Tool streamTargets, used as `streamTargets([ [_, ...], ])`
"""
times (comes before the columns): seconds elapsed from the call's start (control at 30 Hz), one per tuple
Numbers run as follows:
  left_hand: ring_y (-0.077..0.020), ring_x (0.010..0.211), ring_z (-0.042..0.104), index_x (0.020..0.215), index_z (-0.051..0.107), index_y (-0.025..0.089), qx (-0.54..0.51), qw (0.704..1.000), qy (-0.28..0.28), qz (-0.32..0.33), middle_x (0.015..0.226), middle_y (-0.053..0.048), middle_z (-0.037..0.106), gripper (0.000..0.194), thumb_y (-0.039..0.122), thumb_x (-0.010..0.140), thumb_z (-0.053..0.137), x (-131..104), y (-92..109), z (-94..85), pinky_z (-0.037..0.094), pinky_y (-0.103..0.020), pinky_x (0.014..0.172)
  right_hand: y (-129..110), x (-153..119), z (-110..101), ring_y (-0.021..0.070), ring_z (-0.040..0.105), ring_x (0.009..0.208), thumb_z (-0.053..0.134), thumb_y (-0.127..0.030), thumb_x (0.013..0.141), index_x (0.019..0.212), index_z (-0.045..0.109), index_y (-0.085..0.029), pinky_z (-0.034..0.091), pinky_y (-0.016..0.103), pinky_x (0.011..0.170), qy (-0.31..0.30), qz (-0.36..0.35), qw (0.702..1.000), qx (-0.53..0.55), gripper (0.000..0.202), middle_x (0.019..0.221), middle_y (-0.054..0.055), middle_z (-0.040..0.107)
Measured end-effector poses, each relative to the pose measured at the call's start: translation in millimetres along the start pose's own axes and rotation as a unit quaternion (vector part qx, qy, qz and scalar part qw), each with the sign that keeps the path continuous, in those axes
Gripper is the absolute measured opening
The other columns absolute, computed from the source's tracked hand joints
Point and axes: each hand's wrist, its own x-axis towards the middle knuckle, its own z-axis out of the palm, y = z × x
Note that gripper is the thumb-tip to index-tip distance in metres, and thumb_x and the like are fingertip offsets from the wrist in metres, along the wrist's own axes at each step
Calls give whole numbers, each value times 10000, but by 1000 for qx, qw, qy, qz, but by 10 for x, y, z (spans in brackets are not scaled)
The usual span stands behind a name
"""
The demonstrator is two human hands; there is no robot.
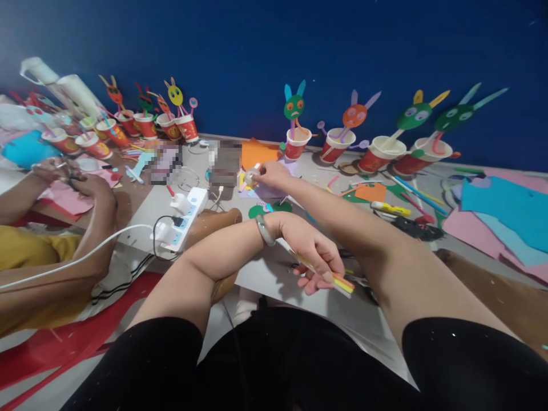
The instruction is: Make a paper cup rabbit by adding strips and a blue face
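Observation:
My left hand (314, 257), with a bangle (265, 230) on its wrist, is closed round a thin bundle of yellow, orange and whitish strips (343, 285) near the table's front edge. Farther forward, my right hand (274, 173) has its fingertips on a small clear round item, seemingly a tape roll (252, 176). Beneath that item lie yellow scraps and a purple sheet (274, 188). Green paper rounds (258, 211) rest between my two arms, partly hidden by my left hand and wrist.
Red cups (297, 149) with paper rabbit figures line the blue wall. A white power strip (188, 220) with cables is left of my left forearm. Coloured sheets (500, 200) and a yellow marker (390, 209) lie right. At far left, another person's hands (81, 180) work over pink paper.

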Motion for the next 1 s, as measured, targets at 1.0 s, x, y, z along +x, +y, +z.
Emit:
streamTargets([
  [1.0, -95, 712, 695, 931, 664, 169, 6, 847, 434, 306, 870, -45, 753, 533, 700, 942, 702, 54, -7, 105, 581, -244, 698, 1371, -1407, -765, 164, 614, 643, 756, -374, 855, 932, 727, -218, 515, 323, 644, 354, -117, 897, 237, 177, 744, 22, 729],
])
